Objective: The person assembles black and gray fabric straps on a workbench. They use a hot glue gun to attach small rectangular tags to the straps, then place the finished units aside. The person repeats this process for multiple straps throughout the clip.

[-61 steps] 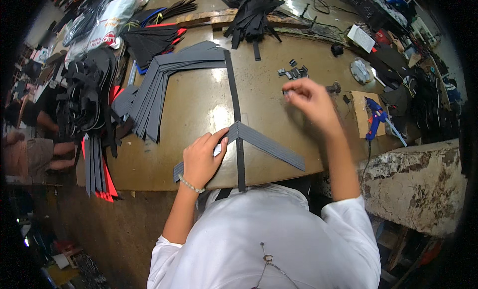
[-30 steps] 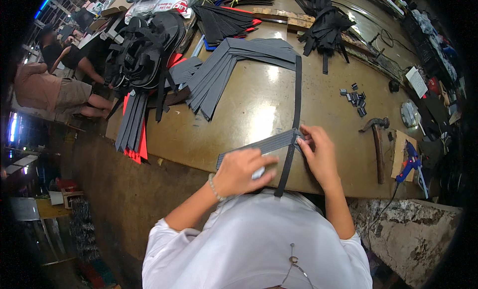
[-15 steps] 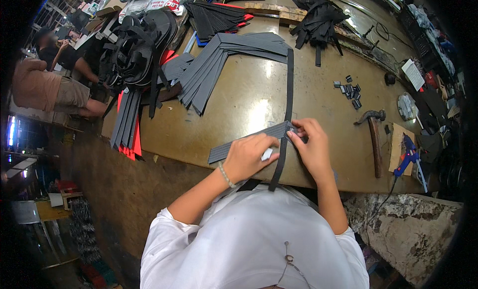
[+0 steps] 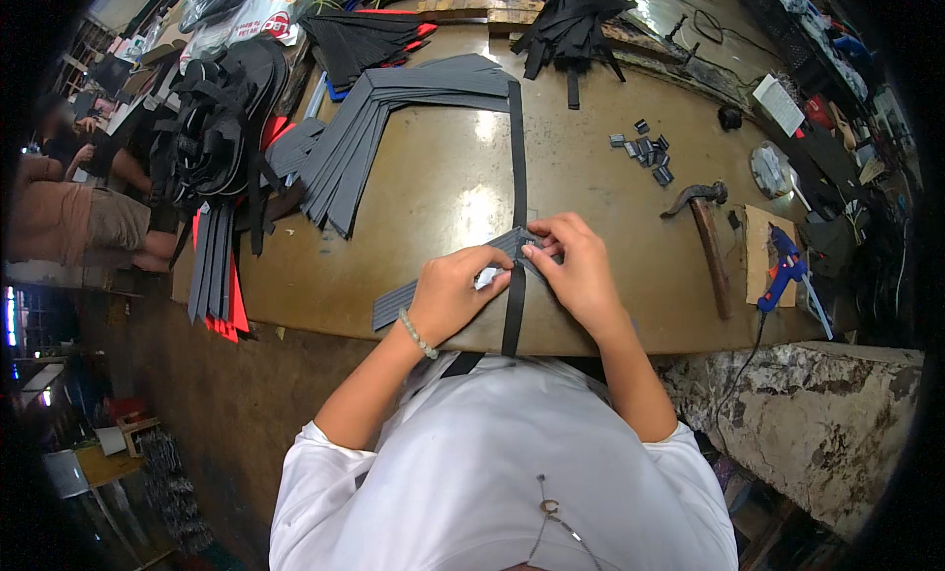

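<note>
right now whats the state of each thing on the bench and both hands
left hand: pressing down the grey strip
right hand: pinching where the straps cross
grey strip: lying flat, slanted, under both hands
black strap: stretched straight, hanging over the near edge
grey strip stack: fanned out, untouched
hammer: lying flat, unheld
glue gun: lying on card, unheld
small clips: loose in a cluster

hammer [image 4: 707, 238] right of hands, strip stack [image 4: 379, 133] behind-left
</note>
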Motion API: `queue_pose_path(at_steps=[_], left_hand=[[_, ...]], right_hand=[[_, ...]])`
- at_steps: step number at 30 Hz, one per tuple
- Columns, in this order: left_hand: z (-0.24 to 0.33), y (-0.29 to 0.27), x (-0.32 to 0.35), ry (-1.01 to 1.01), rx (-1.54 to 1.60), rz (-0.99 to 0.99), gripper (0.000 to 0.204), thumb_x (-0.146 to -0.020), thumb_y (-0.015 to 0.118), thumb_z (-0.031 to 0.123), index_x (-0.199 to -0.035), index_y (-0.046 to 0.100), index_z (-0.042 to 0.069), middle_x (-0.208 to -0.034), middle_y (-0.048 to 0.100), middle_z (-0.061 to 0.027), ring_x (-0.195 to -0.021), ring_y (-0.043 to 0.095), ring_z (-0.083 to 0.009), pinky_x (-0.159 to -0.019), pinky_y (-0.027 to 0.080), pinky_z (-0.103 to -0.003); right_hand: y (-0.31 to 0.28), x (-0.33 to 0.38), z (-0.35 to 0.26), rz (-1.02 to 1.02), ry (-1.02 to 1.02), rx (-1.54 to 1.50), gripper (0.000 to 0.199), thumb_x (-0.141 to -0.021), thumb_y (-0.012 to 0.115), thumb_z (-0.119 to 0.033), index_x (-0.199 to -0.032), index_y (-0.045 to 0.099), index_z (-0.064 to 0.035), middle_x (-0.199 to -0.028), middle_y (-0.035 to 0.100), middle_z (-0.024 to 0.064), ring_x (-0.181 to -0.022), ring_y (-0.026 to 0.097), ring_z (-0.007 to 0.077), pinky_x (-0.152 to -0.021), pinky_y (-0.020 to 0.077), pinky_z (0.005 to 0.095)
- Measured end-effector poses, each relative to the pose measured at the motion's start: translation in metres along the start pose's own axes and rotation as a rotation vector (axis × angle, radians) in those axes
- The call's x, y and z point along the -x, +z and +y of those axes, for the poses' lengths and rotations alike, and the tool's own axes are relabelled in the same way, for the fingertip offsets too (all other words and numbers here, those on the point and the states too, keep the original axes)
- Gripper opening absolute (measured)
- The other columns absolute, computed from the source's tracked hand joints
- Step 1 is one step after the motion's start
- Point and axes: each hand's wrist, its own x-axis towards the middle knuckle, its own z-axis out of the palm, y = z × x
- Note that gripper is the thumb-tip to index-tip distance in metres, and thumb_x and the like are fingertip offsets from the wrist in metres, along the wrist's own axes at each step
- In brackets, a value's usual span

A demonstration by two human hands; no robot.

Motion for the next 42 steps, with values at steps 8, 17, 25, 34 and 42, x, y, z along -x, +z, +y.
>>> queue_pose_path(at_steps=[8, 17, 25, 34, 42], left_hand=[[0.005, 0.005, -0.006, -0.177, 0.05, 0.073, 0.016, -0.08, 0.075, 0.019, -0.089, 0.069, 0.007, -0.082, 0.069, -0.0125, -0.065, 0.064, -0.0289, -0.06, 0.049, -0.036], [0.018, 0.006, -0.018, -0.327, 0.021, 0.07, 0.029, -0.076, 0.081, 0.023, -0.094, 0.068, 0.005, -0.08, 0.07, -0.0157, -0.065, 0.066, -0.0257, -0.06, 0.05, -0.034], [0.015, 0.005, -0.019, -0.339, -0.037, 0.023, 0.035, -0.077, 0.08, 0.025, -0.102, 0.066, 0.005, -0.088, 0.071, -0.0168, -0.071, 0.068, -0.0277, -0.064, 0.052, -0.035], [0.022, 0.003, -0.019, -0.317, -0.179, -0.051, 0.036, -0.082, 0.075, 0.033, -0.11, 0.064, 0.012, -0.089, 0.07, -0.0156, -0.076, 0.067, -0.0345, -0.064, 0.05, -0.04], [0.022, 0.01, -0.01, -0.095, -0.471, -0.079, 0.036, -0.093, 0.061, 0.031, -0.129, 0.062, 0.026, -0.078, 0.062, -0.0088, -0.063, 0.06, -0.0301, -0.058, 0.048, -0.04]], right_hand=[[-0.007, -0.007, 0.007, -0.093, -0.047, -0.002, 0.021, -0.08, 0.071, -0.003, -0.1, 0.065, 0.0024, -0.097, 0.06, 0.0162, -0.079, 0.065, 0.0272, -0.072, 0.0528, 0.0353], [-0.014, -0.015, 0.018, -0.211, -0.128, -0.05, 0.024, -0.08, 0.069, -0.013, -0.099, 0.061, 0.0, -0.095, 0.057, 0.0177, -0.087, 0.058, 0.035, -0.078, 0.0479, 0.0393], [-0.02, -0.053, 0.019, -0.378, 0.038, -0.154, 0.029, -0.079, 0.074, -0.02, -0.096, 0.062, 0.002, -0.085, 0.058, 0.0173, -0.082, 0.062, 0.0273, -0.074, 0.0493, 0.0372], [-0.004, -0.058, 0.025, -0.127, -0.137, 0.156, 0.026, -0.079, 0.074, -0.023, -0.08, 0.061, -0.0005, -0.081, 0.061, 0.0164, -0.077, 0.062, 0.0345, -0.066, 0.048, 0.0442], [-0.02, -0.022, 0.006, -0.173, -0.303, 0.627, 0.025, -0.084, 0.066, -0.027, -0.093, 0.063, -0.0035, -0.108, 0.062, 0.0074, -0.094, 0.06, 0.0228, -0.064, 0.052, 0.0357]])
